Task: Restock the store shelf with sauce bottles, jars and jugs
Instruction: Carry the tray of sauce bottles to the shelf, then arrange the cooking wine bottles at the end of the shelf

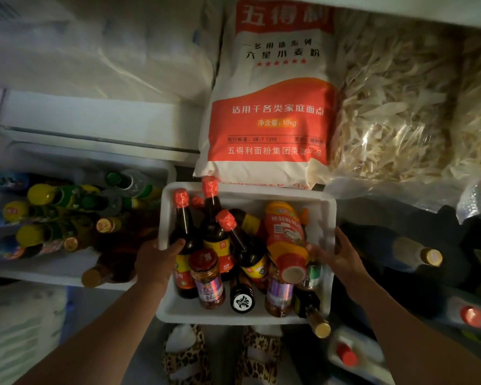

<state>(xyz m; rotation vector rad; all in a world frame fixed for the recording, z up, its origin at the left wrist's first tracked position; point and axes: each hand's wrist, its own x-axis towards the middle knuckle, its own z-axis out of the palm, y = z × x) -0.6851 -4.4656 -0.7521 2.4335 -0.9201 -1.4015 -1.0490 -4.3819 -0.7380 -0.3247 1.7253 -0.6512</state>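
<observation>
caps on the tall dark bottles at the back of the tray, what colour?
Red caps on the dark bottles, in the white tray; head view, the only one.

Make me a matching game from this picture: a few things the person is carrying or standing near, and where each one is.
Things:
1. flour sack
2. orange squeeze bottle
3. left hand
4. dried noodle bag

Places:
A. lying on its side in the white tray
B. gripping the tray's left rim
C. right of the flour sack
D. upright behind the tray

Pairs: 1-D, 2-A, 3-B, 4-C
</observation>
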